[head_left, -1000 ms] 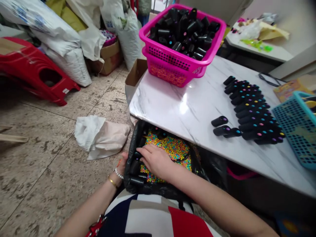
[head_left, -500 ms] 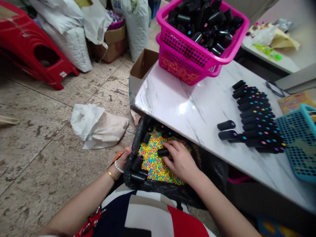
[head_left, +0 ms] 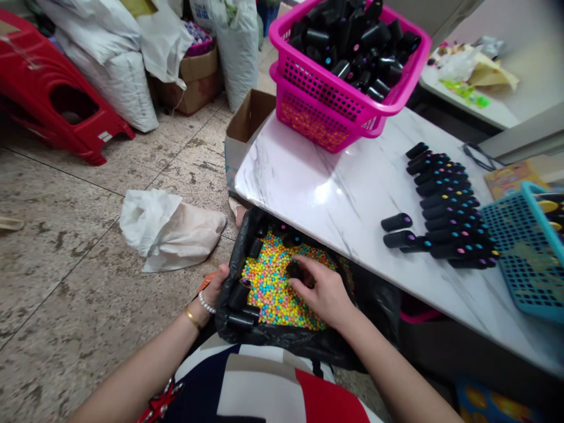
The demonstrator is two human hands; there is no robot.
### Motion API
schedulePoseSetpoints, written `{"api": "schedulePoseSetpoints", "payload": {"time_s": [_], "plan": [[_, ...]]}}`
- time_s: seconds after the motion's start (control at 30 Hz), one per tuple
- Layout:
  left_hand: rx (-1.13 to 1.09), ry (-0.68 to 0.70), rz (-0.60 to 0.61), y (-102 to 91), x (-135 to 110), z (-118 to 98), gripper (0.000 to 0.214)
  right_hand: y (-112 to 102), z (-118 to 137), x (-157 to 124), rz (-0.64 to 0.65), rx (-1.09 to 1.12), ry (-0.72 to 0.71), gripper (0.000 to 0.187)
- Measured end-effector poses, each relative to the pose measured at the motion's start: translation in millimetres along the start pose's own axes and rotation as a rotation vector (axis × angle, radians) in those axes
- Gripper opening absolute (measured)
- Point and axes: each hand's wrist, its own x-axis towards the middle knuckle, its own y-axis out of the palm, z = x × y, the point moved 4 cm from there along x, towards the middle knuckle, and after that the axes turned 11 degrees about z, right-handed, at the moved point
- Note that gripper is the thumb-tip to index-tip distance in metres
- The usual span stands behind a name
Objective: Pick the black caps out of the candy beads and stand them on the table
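Observation:
My right hand (head_left: 324, 291) pinches a short black tube (head_left: 294, 269) just over small multicoloured beads (head_left: 275, 294). The beads fill a box lined with a black plastic bag (head_left: 282, 336), which sits by my lap under the table edge. At the box's left side, my left hand (head_left: 214, 286) is closed on the bag-covered rim, its fingers partly hidden. More black tubes (head_left: 240, 294) lie on the beads along the left side, and a few sit at the far end.
The marbled white table (head_left: 282, 170) carries stacked pink baskets (head_left: 326, 103) heaped with black tubes, rows of tubes with coloured dots on their ends (head_left: 449, 205), and a teal basket (head_left: 520, 252). A white bag (head_left: 176, 232), a red stool (head_left: 70, 100) and a cardboard box (head_left: 247, 123) are on the floor.
The tube in my right hand has turned from lying sideways to pointing more end-on toward me, between thumb and fingers. My left hand stays at the rim. The whole view has shifted slightly.

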Motion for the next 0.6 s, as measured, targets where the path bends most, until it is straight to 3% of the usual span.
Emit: {"api": "schedulePoseSetpoints", "payload": {"time_s": [0.07,0.13,0.27,0.37,0.6], "plan": [[0.018,-0.017,-0.006,0.2,-0.3,-0.8,0.053,-6.2,-7.2,-6.1,0.008,0.112,0.164,0.047],[0.027,-0.038,-0.007,0.9,-0.2,-1.2,0.058,-11.9,-10.9,-14.7,0.031,0.102,0.236,0.039],[0.017,-0.089,0.019,5.7,1.5,-0.1,0.064,-19.8,-6.7,-27.1,0.015,-0.144,0.033,0.03],[0.008,-0.108,0.031,9.5,2.2,0.6,0.067,-16.3,-8.3,-24.9,0.017,-0.284,-0.086,0.037],[-0.001,-0.089,-0.043,8.1,-2.3,-1.6,0.045,-9.2,-20.6,-10.7,0.111,-0.154,0.06,0.029]]}}
